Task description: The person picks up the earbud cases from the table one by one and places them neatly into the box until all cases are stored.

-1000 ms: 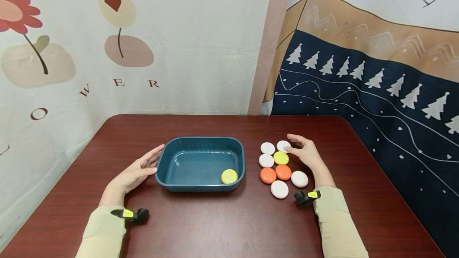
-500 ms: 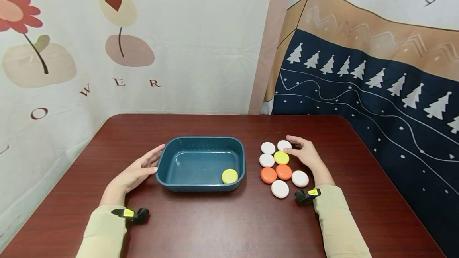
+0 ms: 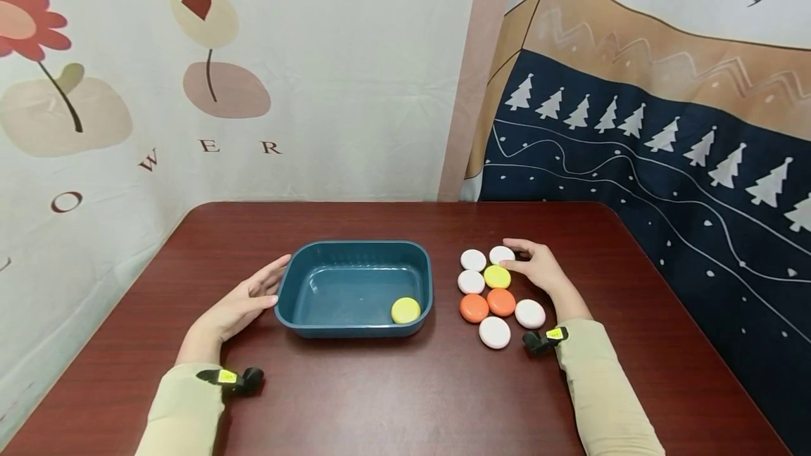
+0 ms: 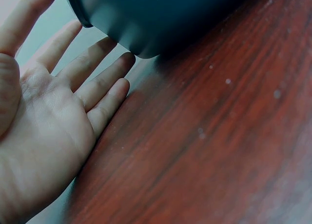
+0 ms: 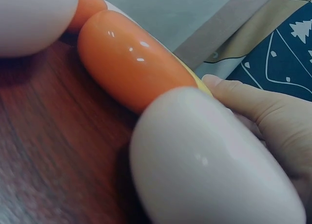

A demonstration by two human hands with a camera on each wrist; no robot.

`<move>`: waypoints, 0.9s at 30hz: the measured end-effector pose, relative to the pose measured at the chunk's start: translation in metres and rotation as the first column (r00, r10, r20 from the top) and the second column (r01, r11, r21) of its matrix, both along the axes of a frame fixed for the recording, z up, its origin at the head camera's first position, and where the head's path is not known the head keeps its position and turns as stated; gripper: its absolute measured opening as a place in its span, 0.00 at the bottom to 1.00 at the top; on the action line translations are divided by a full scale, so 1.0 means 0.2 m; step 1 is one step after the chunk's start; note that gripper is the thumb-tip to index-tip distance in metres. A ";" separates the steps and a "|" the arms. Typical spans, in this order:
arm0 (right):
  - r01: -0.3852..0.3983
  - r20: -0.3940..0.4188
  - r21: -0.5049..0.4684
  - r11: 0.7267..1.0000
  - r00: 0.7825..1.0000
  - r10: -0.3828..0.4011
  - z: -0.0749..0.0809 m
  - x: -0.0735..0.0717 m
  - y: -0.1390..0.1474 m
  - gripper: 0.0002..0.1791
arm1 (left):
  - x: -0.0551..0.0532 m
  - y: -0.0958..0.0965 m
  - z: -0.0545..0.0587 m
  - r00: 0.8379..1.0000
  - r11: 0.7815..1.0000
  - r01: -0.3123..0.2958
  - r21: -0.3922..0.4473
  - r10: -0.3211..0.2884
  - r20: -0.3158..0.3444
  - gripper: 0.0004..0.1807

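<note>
My left hand (image 3: 236, 307) rests at the left side of a teal plastic basin (image 3: 355, 329), its fingers fairly straight; in the left wrist view the fingertips (image 4: 127, 58) lie by the basin's outer wall (image 4: 146, 33). Inside the basin's front right corner lies a yellow rounded disc (image 3: 405, 310). My right hand (image 3: 538, 269) has thumb and forefinger about a white rounded disc (image 3: 500, 255) at the back of a group. Just in front of that disc lies another yellow disc (image 3: 497, 276). The right wrist view hides the fingertips' contact behind nearer discs.
Two orange discs (image 3: 474, 308) and several other white discs (image 3: 495, 333) lie close together to the basin's right. All stand on a dark red wooden table (image 3: 367, 400). Behind it hang a pale flower-printed cloth (image 3: 355, 90) and a navy tree-printed cloth (image 3: 633, 153).
</note>
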State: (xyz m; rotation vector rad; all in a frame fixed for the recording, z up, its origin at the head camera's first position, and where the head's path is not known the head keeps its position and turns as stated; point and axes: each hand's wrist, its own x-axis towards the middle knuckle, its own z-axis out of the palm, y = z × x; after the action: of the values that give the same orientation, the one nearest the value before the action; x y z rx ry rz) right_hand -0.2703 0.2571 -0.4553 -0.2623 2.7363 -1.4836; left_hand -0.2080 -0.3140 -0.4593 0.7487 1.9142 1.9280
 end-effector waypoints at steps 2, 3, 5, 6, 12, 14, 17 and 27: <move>-0.003 0.001 0.007 1.000 1.000 0.003 0.00 0.00 0.00 0.32 | 0.00 0.01 0.01 1.000 1.000 0.004 0.008 -0.003 -0.004 0.37; -0.003 0.001 0.011 1.000 1.000 0.003 0.00 -0.01 0.00 0.31 | 0.01 0.01 0.01 1.000 1.000 0.003 0.010 -0.003 -0.002 0.37; -0.002 0.003 0.016 1.000 1.000 0.002 0.00 -0.01 0.00 0.31 | 0.01 0.01 0.01 1.000 1.000 0.001 0.014 -0.001 0.002 0.37; -0.004 0.003 0.021 1.000 1.000 0.004 0.00 -0.01 0.00 0.31 | 0.01 0.01 0.01 1.000 1.000 -0.001 0.014 0.001 0.004 0.37; -0.006 -0.004 0.045 0.999 1.000 0.007 0.00 0.00 0.00 0.31 | 0.01 0.01 0.01 1.000 1.000 -0.011 0.006 0.011 0.010 0.37; -0.005 -0.007 0.048 0.999 1.000 0.005 0.00 0.00 0.00 0.30 | 0.01 0.01 0.01 1.000 1.000 -0.012 0.005 0.012 0.013 0.37; -0.001 -0.009 0.051 0.999 1.000 0.002 0.00 0.00 0.00 0.29 | 0.02 0.01 0.01 1.000 1.000 -0.015 0.000 0.015 0.010 0.37; 0.019 -0.033 0.050 0.999 0.999 -0.018 -0.01 0.01 0.00 0.28 | 0.02 0.01 0.01 1.000 1.000 -0.012 0.000 0.012 0.010 0.38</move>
State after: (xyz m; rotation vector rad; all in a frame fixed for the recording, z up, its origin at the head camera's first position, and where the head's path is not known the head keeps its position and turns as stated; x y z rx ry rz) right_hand -0.2683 0.2562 -0.4567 -0.2631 2.8048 -1.4250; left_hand -0.2049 -0.3119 -0.4567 0.7275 1.9167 1.9352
